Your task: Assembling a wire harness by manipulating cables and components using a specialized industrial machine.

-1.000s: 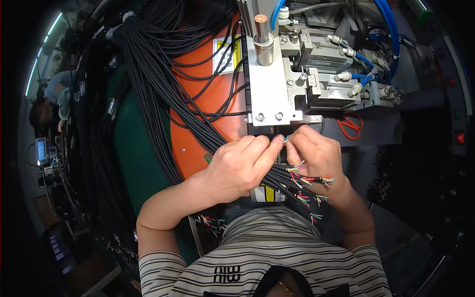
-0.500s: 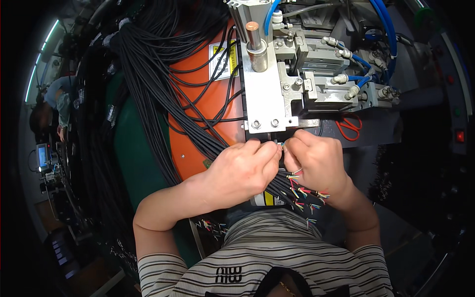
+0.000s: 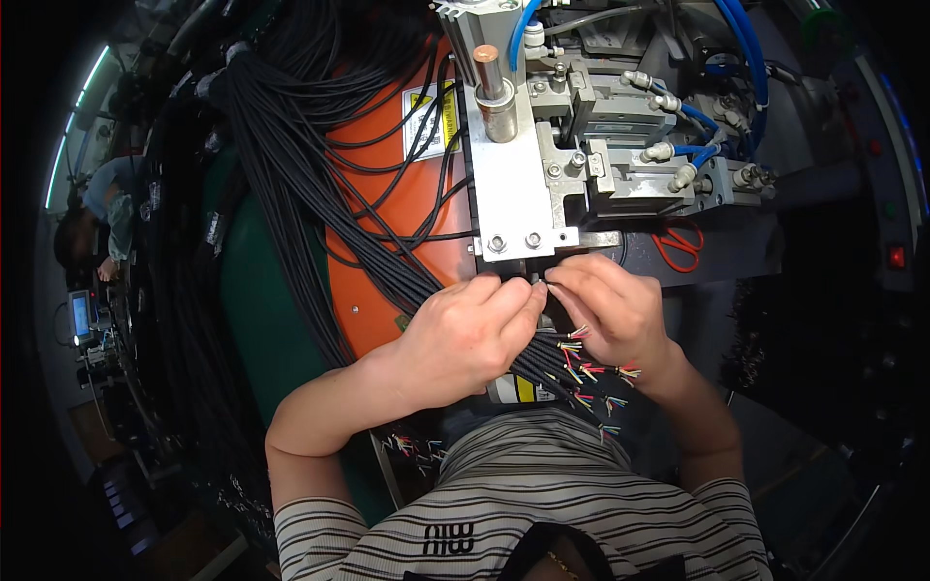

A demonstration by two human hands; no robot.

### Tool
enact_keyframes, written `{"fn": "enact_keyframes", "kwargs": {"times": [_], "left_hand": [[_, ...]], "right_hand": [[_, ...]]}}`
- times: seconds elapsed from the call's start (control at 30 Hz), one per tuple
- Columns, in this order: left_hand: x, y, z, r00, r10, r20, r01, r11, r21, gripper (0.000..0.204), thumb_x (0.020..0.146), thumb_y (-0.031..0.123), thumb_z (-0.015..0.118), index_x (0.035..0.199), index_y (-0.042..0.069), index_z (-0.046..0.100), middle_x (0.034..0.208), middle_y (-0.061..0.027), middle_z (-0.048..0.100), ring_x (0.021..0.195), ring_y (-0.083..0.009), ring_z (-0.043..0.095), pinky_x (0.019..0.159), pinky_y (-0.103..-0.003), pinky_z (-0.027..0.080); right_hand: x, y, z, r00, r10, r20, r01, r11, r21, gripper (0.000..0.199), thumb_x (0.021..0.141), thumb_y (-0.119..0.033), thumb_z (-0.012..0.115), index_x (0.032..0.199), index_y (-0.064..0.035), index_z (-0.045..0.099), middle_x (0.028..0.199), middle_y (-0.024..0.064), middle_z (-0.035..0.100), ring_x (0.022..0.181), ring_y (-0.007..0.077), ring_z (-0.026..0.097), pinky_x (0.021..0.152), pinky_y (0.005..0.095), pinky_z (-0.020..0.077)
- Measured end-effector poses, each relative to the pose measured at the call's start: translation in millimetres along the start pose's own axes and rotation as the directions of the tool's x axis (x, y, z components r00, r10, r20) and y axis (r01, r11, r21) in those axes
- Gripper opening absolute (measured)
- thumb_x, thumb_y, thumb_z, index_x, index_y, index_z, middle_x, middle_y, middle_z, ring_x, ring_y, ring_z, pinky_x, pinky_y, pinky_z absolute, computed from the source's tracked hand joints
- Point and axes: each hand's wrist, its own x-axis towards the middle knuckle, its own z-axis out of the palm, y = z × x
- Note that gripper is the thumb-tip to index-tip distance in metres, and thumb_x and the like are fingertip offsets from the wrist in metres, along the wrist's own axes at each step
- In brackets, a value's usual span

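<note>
My left hand [image 3: 472, 332] and my right hand [image 3: 616, 308] meet fingertip to fingertip just in front of the machine's metal plate [image 3: 513, 184]. Both are closed in a pinch. A tiny dark and grey piece shows between the fingertips, too small to name. Under and beside my hands runs a bundle of black cables [image 3: 536, 366]. Its near ends fan out below my right hand, with bare coloured wires [image 3: 584, 372] in red, yellow, white and green. The rest of the bundle [image 3: 291, 184] passes behind my left hand from the far left.
Metal clamps and cylinders [image 3: 630, 184] with blue air hoses [image 3: 760, 68] stand at the back right. Red-handled scissors [image 3: 680, 247] lie on the grey surface. An orange machine base [image 3: 373, 310] is on the left. Another person [image 3: 107, 208] is at the far left.
My right fingertips have drawn slightly away and straightened from the tight pinch. A whitish-green bit that showed between the fingertips is no longer visible. The cables have hardly moved.
</note>
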Motion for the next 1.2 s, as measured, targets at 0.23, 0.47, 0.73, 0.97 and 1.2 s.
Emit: {"fn": "enact_keyframes", "kwargs": {"times": [0.23,0.47,0.73,0.97,1.2], "left_hand": [[-1,-1,2,0.999,0.028,-0.020,-0.027,0.999,0.020,0.042,0.073,0.007,0.061,0.112,-0.005,0.065,0.084,-0.0065,0.052,0.067,-0.0187,0.052,0.056,-0.029,0.046],[5,-3,-3,0.999,0.022,0.046,-0.024,0.999,0.036,0.041,0.073,0.008,0.061,0.111,-0.006,0.065,0.083,-0.0066,0.051,0.068,-0.0185,0.053,0.055,-0.029,0.047],[8,4,-11,0.995,-0.028,0.091,0.023,0.998,0.057,0.037,0.076,0.011,0.061,0.109,-0.004,0.063,0.086,-0.0083,0.053,0.075,-0.0208,0.057,0.064,-0.033,0.049],[-24,-6,-5,0.977,-0.186,-0.104,0.175,0.979,-0.104,0.041,0.065,0.002,0.067,0.105,0.001,0.067,0.095,-0.0099,0.059,0.081,-0.0272,0.059,0.073,-0.036,0.050],[-28,-2,-6,0.972,-0.210,-0.104,0.203,0.976,-0.079,0.040,0.063,0.000,0.070,0.103,-0.003,0.067,0.094,-0.0109,0.057,0.085,-0.0277,0.056,0.072,-0.036,0.042]], "right_hand": [[7,-9,-5,0.997,-0.041,0.062,0.050,0.988,-0.147,0.018,0.077,-0.001,0.073,0.092,-0.0008,0.064,0.083,0.0100,0.066,0.061,0.0253,0.065,0.052,0.0321,0.0506],[9,-14,-7,0.961,0.120,0.248,-0.028,0.938,-0.344,0.013,0.078,-0.001,0.072,0.089,-0.0013,0.064,0.081,0.0085,0.064,0.057,0.0251,0.063,0.049,0.0324,0.0488],[-3,-4,-2,0.921,0.361,0.146,-0.387,0.888,0.249,0.009,0.086,-0.010,0.068,0.087,-0.0010,0.067,0.075,0.0103,0.067,0.054,0.0203,0.063,0.050,0.0310,0.0479],[-6,-3,1,0.932,0.342,0.120,-0.362,0.899,0.248,0.007,0.084,-0.006,0.068,0.084,0.0001,0.065,0.068,0.0092,0.064,0.052,0.0156,0.059,0.049,0.0285,0.0451],[-7,-5,2,0.928,0.357,0.103,-0.371,0.905,0.210,0.009,0.085,-0.008,0.070,0.085,0.0000,0.066,0.067,0.0092,0.063,0.050,0.0144,0.058,0.048,0.0282,0.0434]]}}
